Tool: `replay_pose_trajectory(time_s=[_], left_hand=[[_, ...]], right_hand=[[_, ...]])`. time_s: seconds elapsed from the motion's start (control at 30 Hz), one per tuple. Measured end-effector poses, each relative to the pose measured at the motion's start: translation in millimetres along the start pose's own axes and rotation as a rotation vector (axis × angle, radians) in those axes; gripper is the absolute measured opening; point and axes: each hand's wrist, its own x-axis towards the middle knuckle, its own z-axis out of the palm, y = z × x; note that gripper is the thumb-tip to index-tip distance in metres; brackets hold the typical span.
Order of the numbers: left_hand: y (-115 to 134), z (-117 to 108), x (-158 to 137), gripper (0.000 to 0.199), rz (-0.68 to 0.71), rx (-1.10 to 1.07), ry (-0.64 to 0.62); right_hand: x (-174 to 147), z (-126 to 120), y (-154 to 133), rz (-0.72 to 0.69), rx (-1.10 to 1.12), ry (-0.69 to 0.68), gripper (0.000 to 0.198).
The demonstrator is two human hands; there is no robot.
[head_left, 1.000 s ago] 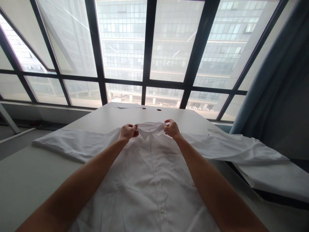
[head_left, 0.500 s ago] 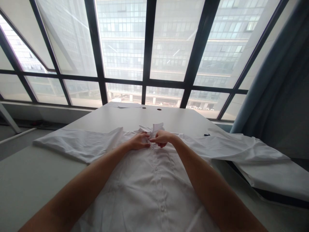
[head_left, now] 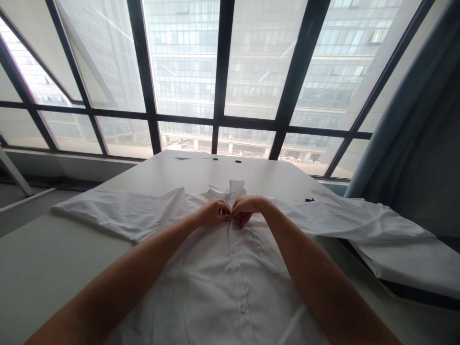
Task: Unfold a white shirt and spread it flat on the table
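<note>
A white button-up shirt (head_left: 204, 273) lies front up with its sleeves spread to both sides and its collar (head_left: 236, 187) at the far end. My left hand (head_left: 214, 212) pinches the front edge of the shirt just below the collar. Right beside it, my right hand (head_left: 246, 210) is closed on the same placket, fingertips nearly meeting the left ones. The fingers hide whatever button or buttonhole is there. Further down the placket a small button (head_left: 242, 309) shows.
The shirt rests on a white table (head_left: 172, 170) with two round cable holes at its far end. A small dark object (head_left: 309, 200) lies by the right sleeve. White fabric with a dark edge (head_left: 413, 268) is at the right. Windows and a blue-grey curtain (head_left: 388, 124) stand beyond.
My left fingers have closed into a pinch at the placket. My right hand has shifted slightly down, its pointing finger now curled in against the left fingertips.
</note>
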Motion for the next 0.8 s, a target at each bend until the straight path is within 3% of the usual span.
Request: replay_pose_trajectory(time_s=[0.23,0.47,0.8], left_hand=[[-4.6,9.3,2.2,0.007,-0.041,-0.101,0.025],[-5.2,11.9,0.9,0.010,-0.052,-0.129,0.025],[-6.2,9.9,-0.3,0.009,-0.098,-0.161,0.056]], right_hand=[[1.4,-5.0,8.3,-0.026,-0.017,-0.064,0.013],[8.5,1.6,2.9,0.019,-0.221,0.003,0.020],[11.5,4.8,3.1,-0.014,-0.231,0.047,0.024]])
